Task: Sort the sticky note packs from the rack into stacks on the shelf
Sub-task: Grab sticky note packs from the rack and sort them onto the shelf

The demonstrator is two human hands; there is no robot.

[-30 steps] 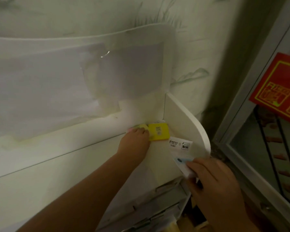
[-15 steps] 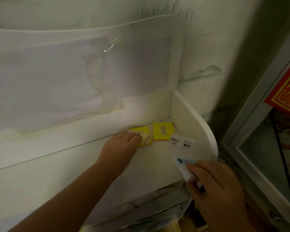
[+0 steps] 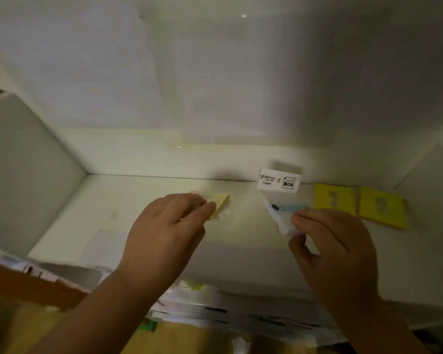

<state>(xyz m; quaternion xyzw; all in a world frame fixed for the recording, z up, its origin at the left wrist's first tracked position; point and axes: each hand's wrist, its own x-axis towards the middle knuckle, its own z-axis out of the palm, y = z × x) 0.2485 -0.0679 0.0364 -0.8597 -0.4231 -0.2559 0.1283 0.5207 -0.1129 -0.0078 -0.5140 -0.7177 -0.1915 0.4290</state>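
Note:
Two bright yellow sticky note packs (image 3: pixel 335 202) (image 3: pixel 382 211) lie side by side at the right end of the white shelf (image 3: pixel 143 200), near its back edge. My left hand (image 3: pixel 164 233) pinches a pale yellow pack (image 3: pixel 219 204) just above the shelf's middle. My right hand (image 3: pixel 335 249) holds a white and light blue pack (image 3: pixel 283 213) by its lower corner, with a white printed label card standing up from its far end. Both hands hover over the shelf, apart from each other.
White side panels (image 3: pixel 23 169) close the shelf at the left and right, and a pale wall rises behind it. Below the shelf's front edge is a rack (image 3: pixel 241 315) with labelled white packs. A brown wooden edge (image 3: pixel 31 284) runs at the lower left.
The view has swung left, so the two bright yellow packs now lie to the right. My left hand has left them and now pinches a pale yellow pack over the shelf's middle. My right hand has lifted its pack over the shelf.

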